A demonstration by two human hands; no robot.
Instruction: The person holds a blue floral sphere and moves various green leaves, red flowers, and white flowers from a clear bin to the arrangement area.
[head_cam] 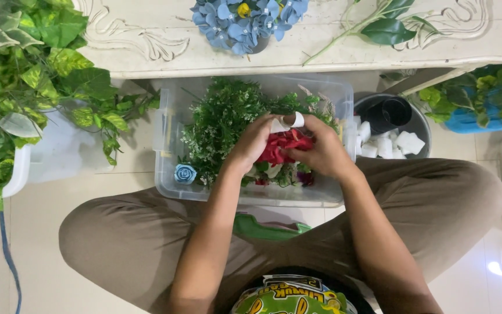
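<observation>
I am looking down on the clear plastic bin [167, 145], my landmark, sitting on the floor just below the cream worktop [146, 52]. Inside the bin, green sprigs [222, 116] are filling the left half. Over its middle, my left hand [251, 142] and right hand [321, 152] are both pinching the red flower [283, 145], fingers closed on its petals. I am judging that tugging could tear petals or scatter loose ones into the bin. The small blue rose [185, 173] is lying at the bin's front left corner, and a careless elbow could be knocking it out.
</observation>
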